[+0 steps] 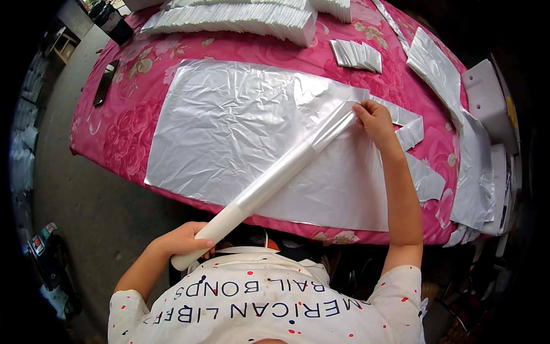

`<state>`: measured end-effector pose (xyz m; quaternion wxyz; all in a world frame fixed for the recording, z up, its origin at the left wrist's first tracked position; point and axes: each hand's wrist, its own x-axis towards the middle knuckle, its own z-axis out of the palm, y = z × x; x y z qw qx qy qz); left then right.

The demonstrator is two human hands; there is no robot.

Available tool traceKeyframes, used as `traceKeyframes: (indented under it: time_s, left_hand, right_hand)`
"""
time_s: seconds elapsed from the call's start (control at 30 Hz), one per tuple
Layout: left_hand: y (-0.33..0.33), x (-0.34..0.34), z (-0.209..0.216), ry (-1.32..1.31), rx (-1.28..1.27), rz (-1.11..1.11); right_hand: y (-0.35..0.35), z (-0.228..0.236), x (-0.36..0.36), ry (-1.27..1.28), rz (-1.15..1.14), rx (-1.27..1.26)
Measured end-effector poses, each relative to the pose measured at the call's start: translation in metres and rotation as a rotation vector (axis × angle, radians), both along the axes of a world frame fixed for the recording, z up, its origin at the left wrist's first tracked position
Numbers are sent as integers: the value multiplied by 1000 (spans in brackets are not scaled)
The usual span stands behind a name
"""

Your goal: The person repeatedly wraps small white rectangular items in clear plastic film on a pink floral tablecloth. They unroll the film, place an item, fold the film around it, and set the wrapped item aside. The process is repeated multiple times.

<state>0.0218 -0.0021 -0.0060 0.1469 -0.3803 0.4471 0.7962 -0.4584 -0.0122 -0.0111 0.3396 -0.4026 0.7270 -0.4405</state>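
Note:
My left hand [184,239] is wrapped round the lower end of a white tube [220,223], close to my shirt. A shiny translucent plastic film sleeve [278,176] covers the tube's upper part and runs on beyond it, creased and flattened. At that far end my right hand [375,121] pinches the film between thumb and fingers. Tube and film slant up to the right, over a large silvery plastic sheet [217,114] spread wrinkled across the table. Folded plastic strips [409,131] stick out past the sheet's right side, beside my right forearm.
A pink floral cloth [132,137] covers the table. Rows of folded white packets [240,23] lie at the back, with a small packet stack [356,55] nearer. A phone [106,83] and dark cup [112,23] are left. More plastic sheets [438,71] and a white box [487,92] stand right.

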Motion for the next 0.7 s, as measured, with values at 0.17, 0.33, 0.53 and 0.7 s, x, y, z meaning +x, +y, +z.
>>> traceKeyframes:
  time_s: [0.17,0.33,0.53,0.7]
  left_hand:
    - [-14,49,-2,30,96,-42]
    - [-41,46,16,6,19,-250]
    - [-81,-80,57,185,-876,-692]
    - [-70,-153,44,354,-1567,-420]
  right_hand:
    - [24,-9,-96,133,-213,-103]
    - [28,-6,-115,132,-226,-103]
    - [-15,2,-54,67,-33,-120]
    - [-45,2,-20,65,136,-68]
